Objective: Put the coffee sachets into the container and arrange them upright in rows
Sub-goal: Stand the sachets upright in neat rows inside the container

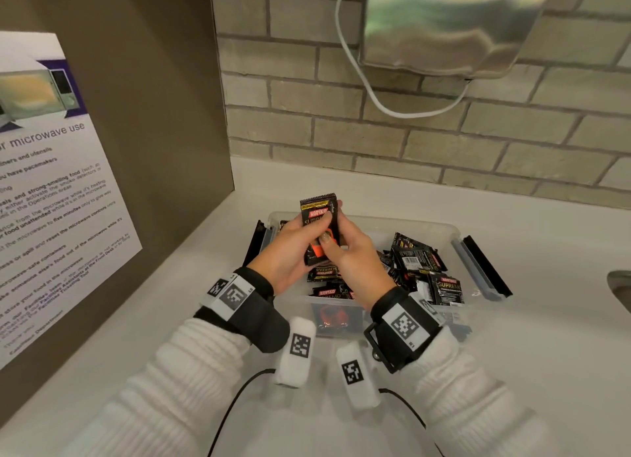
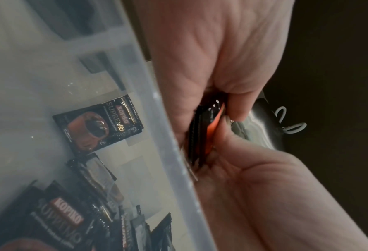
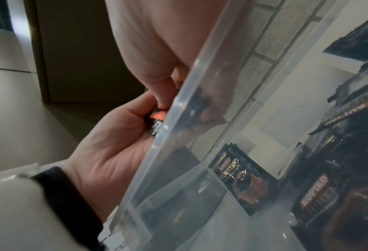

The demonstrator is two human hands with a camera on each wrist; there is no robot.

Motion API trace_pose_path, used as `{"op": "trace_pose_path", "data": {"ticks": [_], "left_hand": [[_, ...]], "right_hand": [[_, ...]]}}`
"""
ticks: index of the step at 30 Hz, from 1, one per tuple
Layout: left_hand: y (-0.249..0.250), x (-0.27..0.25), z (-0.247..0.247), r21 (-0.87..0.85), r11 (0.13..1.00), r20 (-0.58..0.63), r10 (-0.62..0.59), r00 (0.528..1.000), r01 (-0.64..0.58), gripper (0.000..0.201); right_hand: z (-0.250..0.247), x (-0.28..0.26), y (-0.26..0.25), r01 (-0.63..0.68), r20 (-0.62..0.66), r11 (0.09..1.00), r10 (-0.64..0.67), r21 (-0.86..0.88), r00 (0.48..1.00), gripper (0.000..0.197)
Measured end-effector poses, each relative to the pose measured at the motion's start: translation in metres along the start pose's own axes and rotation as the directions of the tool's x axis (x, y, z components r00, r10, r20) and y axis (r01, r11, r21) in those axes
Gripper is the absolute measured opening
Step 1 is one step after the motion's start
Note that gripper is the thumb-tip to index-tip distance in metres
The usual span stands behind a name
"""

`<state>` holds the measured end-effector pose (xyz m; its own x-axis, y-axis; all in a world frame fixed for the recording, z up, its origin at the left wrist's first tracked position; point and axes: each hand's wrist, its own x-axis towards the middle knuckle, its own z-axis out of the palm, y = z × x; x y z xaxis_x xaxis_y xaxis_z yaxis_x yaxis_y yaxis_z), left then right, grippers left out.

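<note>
Both hands hold one small stack of black Kopiko coffee sachets (image 1: pixel 319 217) upright over the left part of a clear plastic container (image 1: pixel 426 225). My left hand (image 1: pixel 305 233) grips the stack from the left, thumb across the front. My right hand (image 1: pixel 336 246) pinches its lower right edge. Several loose sachets (image 1: pixel 418 263) lie jumbled inside the container, mostly to the right. In the left wrist view the stack (image 2: pixel 202 132) sits between the two palms just outside the container wall (image 2: pixel 157 135). One sachet (image 3: pixel 241 176) stands against the wall inside.
The container rests on a white counter (image 1: pixel 512 354) with black latches (image 1: pixel 488 269) folded out at both ends. A brown panel with a microwave notice (image 1: pixel 51 183) stands at left. A metal dispenser (image 1: pixel 444 26) and a white cable (image 1: pixel 375 98) hang on the brick wall. A sink edge (image 1: pixel 621 292) shows at right.
</note>
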<state>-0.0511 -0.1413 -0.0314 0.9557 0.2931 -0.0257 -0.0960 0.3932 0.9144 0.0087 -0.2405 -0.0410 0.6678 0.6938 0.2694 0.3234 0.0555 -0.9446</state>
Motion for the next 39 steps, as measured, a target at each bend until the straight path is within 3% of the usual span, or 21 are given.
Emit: {"op": "trace_pose_path", "data": {"ticks": [2, 5, 9, 13, 16, 20, 23, 26, 31, 34, 37, 39], "left_hand": [[0.004, -0.001, -0.001, -0.043, 0.999, 0.029, 0.008, 1.000, -0.006, 0.036], [0.009, 0.001, -0.006, -0.106, 0.994, -0.008, 0.023, 1.000, -0.024, 0.030], [0.011, 0.000, -0.013, -0.082, 0.996, -0.058, -0.023, 0.998, 0.019, 0.034], [0.010, -0.009, -0.005, 0.011, 0.996, 0.044, -0.087, 0.995, 0.086, 0.061], [0.008, -0.012, 0.003, 0.124, 0.988, 0.080, -0.105, 0.991, 0.094, 0.067], [0.007, -0.015, 0.004, 0.179, 0.982, 0.105, -0.085, 0.991, 0.065, 0.050], [0.007, -0.015, 0.001, 0.195, 0.980, 0.126, -0.060, 0.990, 0.035, 0.036], [0.006, -0.014, 0.000, 0.173, 0.985, 0.118, -0.031, 0.992, 0.010, 0.021], [0.006, -0.011, 0.009, 0.422, 0.905, 0.018, 0.045, 0.999, -0.049, 0.029], [0.007, -0.010, 0.009, 0.472, 0.880, -0.024, 0.075, 0.997, -0.054, 0.031], [0.009, -0.011, 0.001, 0.444, 0.895, -0.038, 0.065, 0.997, -0.042, 0.037], [0.010, -0.011, -0.005, 0.448, 0.893, -0.032, 0.060, 0.998, -0.039, 0.041]], "right_hand": [[0.001, 0.002, 0.000, -0.003, -0.093, 0.981, -0.015, -0.196, 0.996, 0.052], [-0.002, 0.000, -0.001, 0.011, -0.138, 0.974, -0.043, -0.226, 0.990, 0.069], [-0.016, -0.006, -0.009, 0.143, 0.058, 0.924, -0.131, -0.356, 0.990, 0.103], [-0.022, 0.001, -0.019, 0.289, 0.321, 0.728, -0.099, -0.622, 0.942, 0.123], [-0.021, 0.006, -0.025, 0.289, 0.334, 0.680, -0.069, -0.674, 0.940, 0.113], [-0.019, 0.006, -0.026, 0.284, 0.250, 0.631, -0.146, -0.722, 0.957, 0.090], [-0.019, 0.005, -0.023, 0.265, 0.217, 0.633, -0.155, -0.728, 0.964, 0.097], [-0.020, 0.005, -0.022, 0.235, 0.163, 0.571, -0.175, -0.786, 0.971, 0.100], [-0.017, 0.005, -0.022, 0.232, 0.135, 0.461, -0.232, -0.857, 0.963, 0.089], [-0.016, 0.004, -0.028, 0.250, 0.173, 0.534, -0.191, -0.808, 0.966, 0.096], [-0.023, 0.005, -0.040, 0.158, 0.189, 0.793, -0.055, -0.588, 0.980, 0.107], [-0.027, 0.007, -0.045, 0.011, 0.109, 0.917, 0.036, -0.398, 0.993, 0.094]]}}
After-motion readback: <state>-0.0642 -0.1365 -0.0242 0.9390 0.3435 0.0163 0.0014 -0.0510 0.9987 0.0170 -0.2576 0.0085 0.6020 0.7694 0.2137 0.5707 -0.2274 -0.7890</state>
